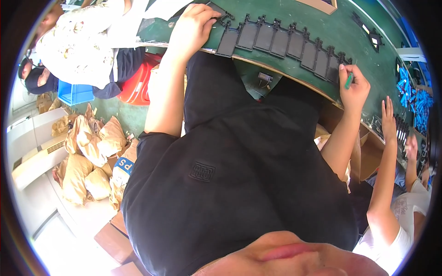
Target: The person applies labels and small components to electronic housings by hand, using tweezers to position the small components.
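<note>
A stepped row of flat black plastic panels (pixel 269 37), each with a small clip-like fitting at its far end, lies along the near edge of the green table. My left hand (pixel 194 25) is at the row's left end, fingers curled in a pinch on a black plastic part (pixel 225 18). At the right end, my right hand (pixel 354 87) grips a small green stick-like tool (pixel 349 80). Its thumb and fingertips are beside the last panel (pixel 333 69), and whether they touch it is hard to tell.
More black parts (pixel 375 41) lie farther right on the green table (pixel 317 23), near blue pieces (pixel 421 108). A co-worker's arm (pixel 386 184) reaches in at the right; another person (pixel 78 46) is at the left. A cardboard box (pixel 322 4) stands at the back, paper-wrapped bundles (pixel 87 161) lower left.
</note>
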Demonstrator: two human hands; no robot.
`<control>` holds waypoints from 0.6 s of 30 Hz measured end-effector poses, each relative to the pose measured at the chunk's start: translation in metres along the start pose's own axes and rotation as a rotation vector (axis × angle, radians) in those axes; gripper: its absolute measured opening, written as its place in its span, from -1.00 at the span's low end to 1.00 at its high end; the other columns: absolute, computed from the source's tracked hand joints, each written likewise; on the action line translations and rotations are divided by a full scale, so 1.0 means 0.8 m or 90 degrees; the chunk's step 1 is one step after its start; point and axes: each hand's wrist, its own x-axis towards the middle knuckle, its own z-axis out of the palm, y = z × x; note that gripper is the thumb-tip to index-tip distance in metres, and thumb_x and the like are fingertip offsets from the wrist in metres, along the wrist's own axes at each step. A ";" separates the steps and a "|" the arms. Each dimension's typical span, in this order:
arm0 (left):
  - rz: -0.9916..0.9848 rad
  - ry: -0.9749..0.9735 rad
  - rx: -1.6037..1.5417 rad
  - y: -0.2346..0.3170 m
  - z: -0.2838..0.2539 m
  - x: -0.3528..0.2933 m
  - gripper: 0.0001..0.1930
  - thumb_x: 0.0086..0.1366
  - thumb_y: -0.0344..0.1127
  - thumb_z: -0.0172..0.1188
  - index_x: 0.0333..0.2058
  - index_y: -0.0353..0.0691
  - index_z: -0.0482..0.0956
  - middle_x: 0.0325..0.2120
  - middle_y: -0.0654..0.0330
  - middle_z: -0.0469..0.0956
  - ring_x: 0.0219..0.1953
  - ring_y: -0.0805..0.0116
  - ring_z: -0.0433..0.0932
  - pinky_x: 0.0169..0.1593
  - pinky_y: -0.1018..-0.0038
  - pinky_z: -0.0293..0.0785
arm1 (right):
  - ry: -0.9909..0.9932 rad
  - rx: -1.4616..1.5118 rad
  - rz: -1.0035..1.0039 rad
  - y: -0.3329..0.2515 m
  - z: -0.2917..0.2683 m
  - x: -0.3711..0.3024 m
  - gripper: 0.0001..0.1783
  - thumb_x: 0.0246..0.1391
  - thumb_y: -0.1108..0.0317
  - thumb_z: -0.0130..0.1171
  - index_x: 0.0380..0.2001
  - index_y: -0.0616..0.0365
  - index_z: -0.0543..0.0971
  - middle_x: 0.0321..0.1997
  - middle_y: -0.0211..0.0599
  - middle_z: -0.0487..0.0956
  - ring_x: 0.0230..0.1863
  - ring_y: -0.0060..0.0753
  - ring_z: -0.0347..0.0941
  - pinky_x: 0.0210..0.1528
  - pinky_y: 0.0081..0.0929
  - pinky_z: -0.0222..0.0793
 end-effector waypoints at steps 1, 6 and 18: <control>-0.059 -0.065 -0.015 0.010 -0.006 0.005 -0.77 0.15 -0.57 0.21 -0.18 -0.36 0.61 -0.21 -0.04 0.60 -0.06 -0.13 0.55 0.10 0.16 0.49 | 0.000 -0.002 -0.001 -0.001 -0.001 0.001 -0.79 0.15 0.33 0.40 -0.44 0.19 0.59 -0.60 -0.27 0.51 -0.57 -0.50 0.37 -0.43 -0.53 0.36; 0.059 0.075 -0.060 -0.028 0.027 0.012 -0.86 0.19 -0.53 0.26 -0.24 -0.34 0.59 -0.21 -0.01 0.58 -0.09 -0.10 0.55 0.03 0.15 0.49 | 0.004 -0.002 0.004 -0.005 0.000 0.003 -0.79 0.14 0.33 0.41 -0.43 0.19 0.60 -0.60 -0.28 0.51 -0.57 -0.52 0.37 -0.42 -0.53 0.36; -0.222 0.296 -0.179 0.026 -0.007 -0.013 -0.94 0.48 -0.45 0.10 -0.13 -0.26 0.49 -0.44 0.30 0.50 -0.44 0.47 0.46 -0.32 0.54 0.41 | 0.004 -0.003 0.018 -0.003 0.001 -0.001 -0.79 0.14 0.33 0.41 -0.43 0.19 0.60 -0.59 -0.28 0.51 -0.56 -0.51 0.36 -0.42 -0.54 0.36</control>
